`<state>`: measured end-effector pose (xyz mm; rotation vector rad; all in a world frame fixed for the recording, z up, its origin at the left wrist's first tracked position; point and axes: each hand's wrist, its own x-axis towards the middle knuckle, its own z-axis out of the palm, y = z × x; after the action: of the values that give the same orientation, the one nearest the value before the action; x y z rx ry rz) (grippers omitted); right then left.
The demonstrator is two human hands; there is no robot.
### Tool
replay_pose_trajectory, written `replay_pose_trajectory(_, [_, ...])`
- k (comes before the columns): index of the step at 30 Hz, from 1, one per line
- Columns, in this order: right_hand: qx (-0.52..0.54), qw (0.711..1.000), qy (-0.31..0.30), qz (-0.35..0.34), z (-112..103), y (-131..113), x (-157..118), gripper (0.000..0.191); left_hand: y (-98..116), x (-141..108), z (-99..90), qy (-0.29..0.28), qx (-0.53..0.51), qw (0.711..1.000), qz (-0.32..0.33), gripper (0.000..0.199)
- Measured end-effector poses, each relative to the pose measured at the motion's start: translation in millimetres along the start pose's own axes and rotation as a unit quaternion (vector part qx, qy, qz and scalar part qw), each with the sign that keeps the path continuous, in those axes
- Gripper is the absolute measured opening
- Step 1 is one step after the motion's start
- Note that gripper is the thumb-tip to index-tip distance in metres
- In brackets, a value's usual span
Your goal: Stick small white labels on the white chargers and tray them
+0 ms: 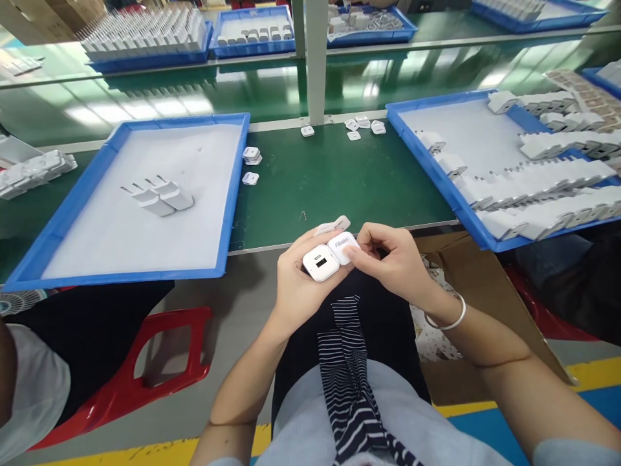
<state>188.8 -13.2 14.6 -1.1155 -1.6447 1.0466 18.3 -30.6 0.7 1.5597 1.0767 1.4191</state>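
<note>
My left hand [303, 278] is closed around a white USB charger [321, 262], its end with the dark port facing up at me. Beside that end is a white rounded-square cap [341, 246] with grey lettering. My right hand [391, 259] has its fingers curled, and the thumb presses on the lettered cap. Another small white piece [342, 223] sticks out past my left fingers; its kind is partly hidden. Both hands are just off the near edge of the green table [315, 194].
At left, a blue tray [226, 213] holds two plug chargers [165, 196]. A blue tray [422, 162] at right carries rows of chargers [538, 181]. Several small white caps [251, 155] lie on the table. A cardboard box [475, 291] and a red stool [194, 362] are below. Someone sits at left.
</note>
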Motion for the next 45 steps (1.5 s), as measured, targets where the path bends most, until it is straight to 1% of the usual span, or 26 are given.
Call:
replay_pose_trajectory(2, [0.032,0.999,-0.023,0.009,-2,-2,1,0.040,1,0,1.2,0.001,-0.005,1.000,0.002,0.039])
replay_pose_trajectory(5, [0.135,0.988,-0.070,0.030,-6,-2,3,0.044,3,1,1.2,-0.001,-0.005,1.000,0.006,0.041])
replay_pose_trajectory(8, [0.207,0.974,-0.082,0.041,-8,0,4,0.049,5,2,-0.3,-0.004,-0.005,1.000,0.017,0.042])
replay_pose_trajectory(14, [0.230,0.967,-0.092,0.064,-5,-1,4,0.049,4,0,-3.2,-0.014,-0.009,0.999,0.040,0.045])
replay_pose_trajectory(18, [0.223,0.969,-0.089,0.067,-3,-1,4,0.050,6,-1,-4.4,-0.015,0.002,0.999,0.046,0.045])
replay_pose_trajectory(20, [0.211,0.974,-0.049,0.059,-3,1,7,0.047,7,0,-5.6,-0.021,0.005,0.999,0.048,0.045])
replay_pose_trajectory(22, [0.209,0.977,-0.004,0.047,-4,3,11,0.040,9,0,-7.5,-0.033,0.000,0.998,0.044,0.045])
replay_pose_trajectory(23, [0.211,0.977,0.006,0.043,-4,3,13,0.035,9,0,-8.7,-0.040,-0.005,0.998,0.041,0.045])
replay_pose_trajectory(24, [0.211,0.977,0.005,0.042,-5,4,15,0.032,8,0,-10.0,-0.045,-0.013,0.998,0.037,0.045])
replay_pose_trajectory(27, [0.196,0.979,-0.032,0.042,-6,6,20,0.030,4,-1,-13.2,-0.056,-0.048,0.997,0.010,0.044])
replay_pose_trajectory(29, [0.184,0.981,-0.043,0.032,-5,7,21,0.027,0,-2,-14.2,-0.058,-0.076,0.995,-0.012,0.044])
replay_pose_trajectory(33, [0.198,0.980,-0.019,0.019,-4,10,19,0.019,-3,-2,-12.9,-0.050,-0.092,0.994,-0.044,0.044])
replay_pose_trajectory(35, [0.208,0.978,-0.010,0.024,-4,10,18,0.019,-2,-1,-11.6,-0.051,-0.079,0.995,-0.041,0.042])
replay_pose_trajectory(37, [0.195,0.981,-0.009,0.019,-5,9,18,0.020,-1,0,-10.6,-0.056,-0.066,0.996,-0.023,0.042])
replay_pose_trajectory(40, [0.139,0.990,-0.014,-0.021,-10,7,20,0.013,-2,0,-9.7,-0.066,-0.051,0.996,0.009,0.043])
replay_pose_trajectory(42, [0.091,0.994,-0.030,-0.045,-14,5,22,0.010,-4,0,-9.2,-0.077,-0.044,0.996,0.017,0.045])
replay_pose_trajectory(45, [0.031,0.996,-0.068,-0.054,-19,3,24,0.020,-7,-1,-7.9,-0.096,-0.042,0.994,0.020,0.047])
